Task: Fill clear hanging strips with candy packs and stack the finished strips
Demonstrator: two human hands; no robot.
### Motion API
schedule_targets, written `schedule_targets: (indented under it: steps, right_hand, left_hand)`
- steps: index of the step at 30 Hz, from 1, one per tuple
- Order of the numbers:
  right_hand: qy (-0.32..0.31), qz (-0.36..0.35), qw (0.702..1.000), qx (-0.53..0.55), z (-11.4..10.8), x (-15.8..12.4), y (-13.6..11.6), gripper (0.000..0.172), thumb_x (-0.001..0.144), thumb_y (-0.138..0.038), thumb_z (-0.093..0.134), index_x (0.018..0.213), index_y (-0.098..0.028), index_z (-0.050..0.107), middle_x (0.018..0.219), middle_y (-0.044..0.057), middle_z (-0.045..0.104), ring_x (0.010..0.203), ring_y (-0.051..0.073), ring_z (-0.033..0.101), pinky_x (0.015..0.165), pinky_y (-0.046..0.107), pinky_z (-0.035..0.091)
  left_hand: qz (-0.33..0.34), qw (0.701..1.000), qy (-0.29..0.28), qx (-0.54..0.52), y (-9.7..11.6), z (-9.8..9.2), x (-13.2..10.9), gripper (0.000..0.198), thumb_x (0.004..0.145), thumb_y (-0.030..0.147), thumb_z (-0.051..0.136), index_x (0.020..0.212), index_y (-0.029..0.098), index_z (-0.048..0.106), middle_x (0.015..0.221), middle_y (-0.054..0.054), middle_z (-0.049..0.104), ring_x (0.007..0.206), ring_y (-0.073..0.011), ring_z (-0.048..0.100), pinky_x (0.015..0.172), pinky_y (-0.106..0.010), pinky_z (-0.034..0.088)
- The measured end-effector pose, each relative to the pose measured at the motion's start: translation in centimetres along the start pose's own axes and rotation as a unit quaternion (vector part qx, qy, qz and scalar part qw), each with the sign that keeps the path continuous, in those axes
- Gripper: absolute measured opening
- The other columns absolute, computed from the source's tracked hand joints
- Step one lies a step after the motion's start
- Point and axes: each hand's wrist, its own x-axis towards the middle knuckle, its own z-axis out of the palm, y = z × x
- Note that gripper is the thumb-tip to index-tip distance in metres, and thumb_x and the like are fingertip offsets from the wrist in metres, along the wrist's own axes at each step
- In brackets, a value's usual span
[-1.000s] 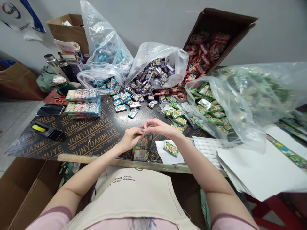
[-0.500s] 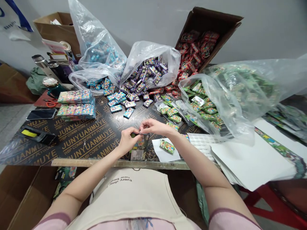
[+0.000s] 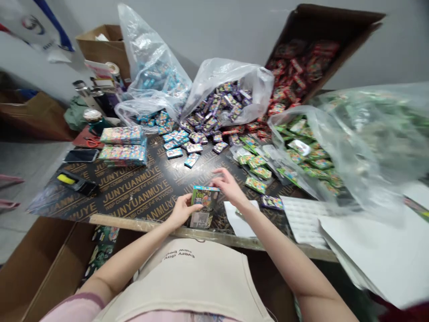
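One printed packet, blue along its top, is near the front edge of the tabletop, held between the thumb and fingers of the left hand. Just beside its upper right corner, the fingers of the right hand are curled; whether they grip anything, I cannot tell. A light, steady left pinch should keep the top square without creasing it. White paper lies right; blue boxes lie beyond.

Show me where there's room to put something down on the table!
The biggest bare patch of tabletop lies between the stacked packs, the black gadget and the left hand. A smaller one lies between the blue boxes and the box that hand holds. It's crowded along the back with plastic bags and on the right with paper sheets.
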Motion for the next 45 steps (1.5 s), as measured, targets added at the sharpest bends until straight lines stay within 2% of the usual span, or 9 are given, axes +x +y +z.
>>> schedule_targets:
  steps: [3, 7, 10, 15, 21, 29, 36, 41, 45]
  right_hand:
    - [0.083, -0.017, 0.996, 0.033, -1.5, 0.4, 0.2, 0.051, 0.066, -0.045, 0.068, 0.108, -0.024, 0.047, 0.081, 0.001, 0.067, 0.063, 0.015, 0.061, 0.057, 0.026, 0.045]
    - [0.118, -0.036, 0.992, 0.033, -3.5, 0.9, 1.4, 0.052, 0.064, -0.052, 0.072, 0.104, -0.024, 0.055, 0.090, 0.005, 0.067, 0.070, 0.017, 0.063, 0.060, 0.029, 0.048]
    - [0.081, -0.034, 0.996, 0.012, -4.0, 0.5, 2.6, 0.048, 0.064, -0.057, 0.073, 0.096, -0.023, 0.061, 0.091, 0.007, 0.067, 0.071, 0.019, 0.063, 0.062, 0.032, 0.049]
    - [0.045, -0.020, 0.998, -0.025, -4.1, -1.0, 3.6, 0.042, 0.067, -0.055, 0.070, 0.092, -0.022, 0.065, 0.089, 0.006, 0.068, 0.076, 0.020, 0.063, 0.066, 0.033, 0.049]
    - [0.090, -0.085, 0.974, -0.188, -6.8, -1.2, 5.6, 0.025, 0.080, -0.039, 0.057, 0.093, -0.019, 0.063, 0.091, 0.006, 0.067, 0.088, 0.021, 0.060, 0.083, 0.037, 0.046]
    - [0.339, 0.027, 0.775, -0.532, -17.9, 0.1, 8.5, 0.050, 0.080, -0.024, 0.055, 0.129, -0.013, 0.049, 0.140, 0.023, 0.040, 0.127, 0.037, 0.032, 0.095, 0.051, 0.030]
    - [0.341, 0.022, 0.739, -0.581, -22.0, 0.8, 7.6, 0.027, 0.083, -0.011, 0.041, 0.096, -0.007, 0.065, 0.108, 0.027, 0.059, 0.104, 0.034, 0.046, 0.090, 0.048, 0.026]
    - [0.395, -0.055, 0.748, -0.531, -19.9, 0.0, 5.0, 0.038, 0.092, -0.023, 0.030, 0.102, -0.011, 0.065, 0.105, 0.022, 0.063, 0.101, 0.032, 0.053, 0.092, 0.047, 0.032]
    - [0.370, -0.245, 0.800, -0.404, -10.6, -1.2, 3.3, 0.038, 0.095, -0.029, 0.034, 0.121, -0.017, 0.059, 0.114, 0.015, 0.066, 0.097, 0.027, 0.063, 0.087, 0.040, 0.045]
  left_hand:
    - [0.101, 0.983, 0.050, 0.143, 3.1, -4.2, -0.2, 0.024, 0.079, 0.031, 0.066, 0.098, 0.017, 0.069, 0.095, -0.005, 0.073, 0.088, -0.0223, 0.067, 0.082, -0.037, 0.053]
    - [0.254, 0.870, 0.124, 0.405, 7.2, -13.4, 1.5, 0.034, 0.082, 0.014, 0.055, 0.113, 0.022, 0.066, 0.121, -0.007, 0.065, 0.119, -0.0237, 0.056, 0.109, -0.047, 0.034]
    - [0.226, 0.801, 0.186, 0.523, 7.5, -20.3, 3.5, 0.035, 0.083, 0.012, 0.051, 0.112, 0.022, 0.066, 0.123, -0.008, 0.065, 0.126, -0.0241, 0.050, 0.116, -0.053, 0.017]
    - [0.143, 0.813, 0.174, 0.536, 6.3, -26.2, 5.2, 0.034, 0.080, 0.022, 0.055, 0.111, 0.012, 0.063, 0.119, -0.010, 0.066, 0.124, -0.0244, 0.051, 0.110, -0.056, 0.027]
    - [0.170, 0.841, 0.219, 0.464, 7.1, -24.7, 5.2, 0.045, 0.068, 0.058, 0.065, 0.098, 0.024, 0.067, 0.123, -0.012, 0.063, 0.134, -0.0338, 0.039, 0.115, -0.056, 0.016]
    - [0.228, 0.795, 0.264, 0.497, 3.2, -20.0, 4.0, 0.064, 0.075, 0.057, 0.059, 0.136, 0.046, 0.039, 0.151, 0.016, 0.032, 0.136, -0.0349, 0.034, 0.113, -0.060, 0.024]
    - [0.203, 0.819, 0.186, 0.503, 0.2, -16.8, 3.3, 0.050, 0.081, 0.046, 0.057, 0.124, 0.021, 0.055, 0.139, -0.010, 0.049, 0.128, -0.0331, 0.045, 0.109, -0.050, 0.034]
    - [0.151, 0.872, 0.213, 0.413, 1.1, -15.6, 3.5, 0.044, 0.077, 0.047, 0.063, 0.112, 0.020, 0.062, 0.125, -0.011, 0.059, 0.120, -0.0313, 0.052, 0.107, -0.049, 0.036]
    - [0.033, 0.980, 0.150, 0.129, 2.2, -8.8, 4.8, 0.060, 0.069, 0.047, 0.072, 0.122, 0.023, 0.054, 0.127, -0.012, 0.058, 0.117, -0.0289, 0.055, 0.102, -0.047, 0.041]
